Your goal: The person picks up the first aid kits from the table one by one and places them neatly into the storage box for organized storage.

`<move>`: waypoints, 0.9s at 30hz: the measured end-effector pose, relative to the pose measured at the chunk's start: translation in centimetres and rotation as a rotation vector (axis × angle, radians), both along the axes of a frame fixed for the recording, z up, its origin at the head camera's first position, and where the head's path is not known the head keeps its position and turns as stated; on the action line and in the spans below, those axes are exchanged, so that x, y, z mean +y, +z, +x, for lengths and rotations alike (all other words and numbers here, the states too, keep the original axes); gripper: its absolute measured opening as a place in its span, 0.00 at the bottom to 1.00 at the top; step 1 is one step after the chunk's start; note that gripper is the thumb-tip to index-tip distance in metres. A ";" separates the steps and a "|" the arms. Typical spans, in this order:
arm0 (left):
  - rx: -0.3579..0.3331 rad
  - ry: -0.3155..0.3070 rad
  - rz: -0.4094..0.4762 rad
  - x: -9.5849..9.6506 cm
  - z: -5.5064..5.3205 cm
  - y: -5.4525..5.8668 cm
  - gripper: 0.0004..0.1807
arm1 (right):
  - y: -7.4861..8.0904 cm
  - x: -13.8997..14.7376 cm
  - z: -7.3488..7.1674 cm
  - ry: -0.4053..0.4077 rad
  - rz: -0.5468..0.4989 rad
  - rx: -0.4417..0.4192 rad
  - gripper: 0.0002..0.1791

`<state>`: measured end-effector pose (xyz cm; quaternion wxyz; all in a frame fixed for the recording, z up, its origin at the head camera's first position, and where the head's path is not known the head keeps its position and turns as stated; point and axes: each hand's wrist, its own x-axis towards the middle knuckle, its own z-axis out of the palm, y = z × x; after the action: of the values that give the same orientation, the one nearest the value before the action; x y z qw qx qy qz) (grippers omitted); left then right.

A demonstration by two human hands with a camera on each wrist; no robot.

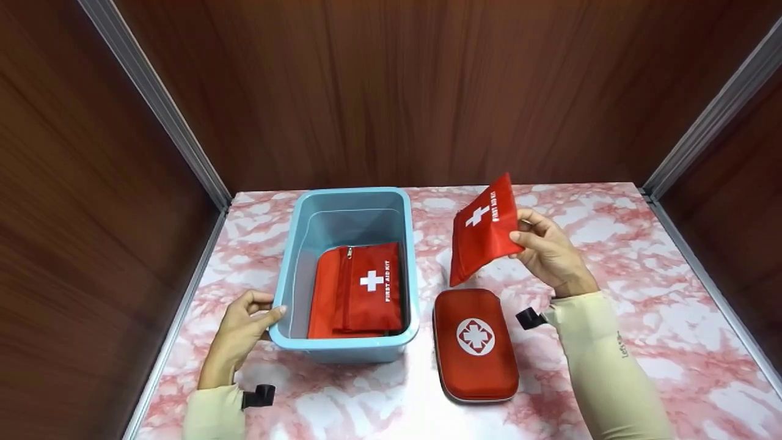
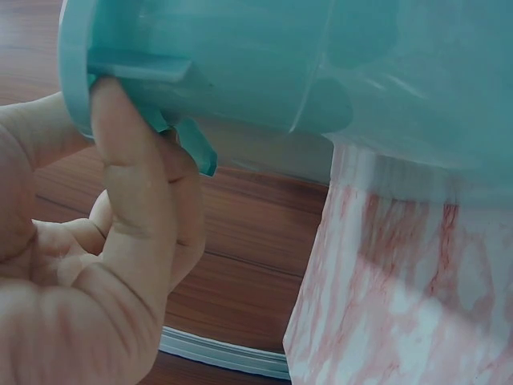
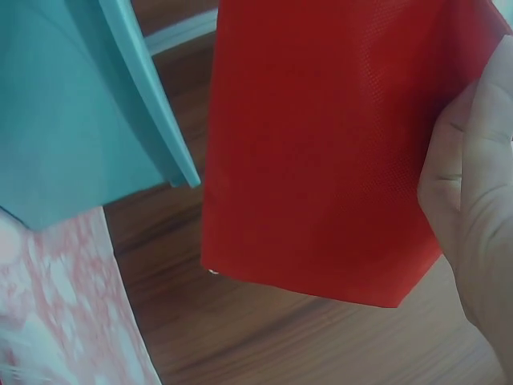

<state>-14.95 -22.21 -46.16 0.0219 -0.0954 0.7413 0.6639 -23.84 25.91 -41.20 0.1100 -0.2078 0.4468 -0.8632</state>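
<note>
My right hand (image 1: 550, 253) pinches the edge of a red first aid pouch (image 1: 486, 232) with a white cross, held tilted above the table to the right of a blue plastic bin (image 1: 412, 293). In the right wrist view the pouch's plain red back (image 3: 313, 160) faces the camera. My left hand (image 1: 241, 327) grips the bin's rim at its near left corner, thumb on top and fingers curled under the lip (image 2: 76, 72). Inside the bin, another red first aid pouch (image 1: 369, 290) with a zipper lies over a larger red item (image 1: 324, 293), mostly hidden.
A red hard-shell first aid case (image 1: 476, 366) with a round white emblem lies on the table right of the bin, below the raised pouch. The pink-and-white marbled table (image 1: 641, 263) is enclosed by brown wood-grain walls (image 1: 379, 91) with metal corner strips.
</note>
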 end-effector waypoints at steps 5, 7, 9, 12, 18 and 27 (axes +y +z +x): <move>-0.002 0.000 0.000 0.0 0.0 0.0 0.16 | -0.1 -0.4 0.0 0.004 0.022 0.006 0.19; -0.001 0.002 0.001 0.0 0.0 0.0 0.16 | -0.1 -0.6 0.0 0.011 0.019 0.007 0.19; 0.003 0.002 0.002 0.0 0.0 0.0 0.16 | 0.0 -0.8 0.1 0.013 0.021 0.007 0.19; 0.005 0.003 0.002 0.0 0.0 0.0 0.16 | 0.1 -1.0 0.1 0.015 0.025 0.011 0.19; 0.003 0.000 0.003 0.0 0.0 0.0 0.17 | 0.1 -1.6 0.2 0.037 0.026 0.024 0.19; -0.001 0.002 0.001 0.0 0.0 0.0 0.16 | 0.5 -2.4 0.4 0.088 -0.008 0.035 0.20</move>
<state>-14.96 -22.18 -46.17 0.0216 -0.0965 0.7410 0.6642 -23.45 23.46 -40.68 0.1393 -0.2426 0.4357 -0.8555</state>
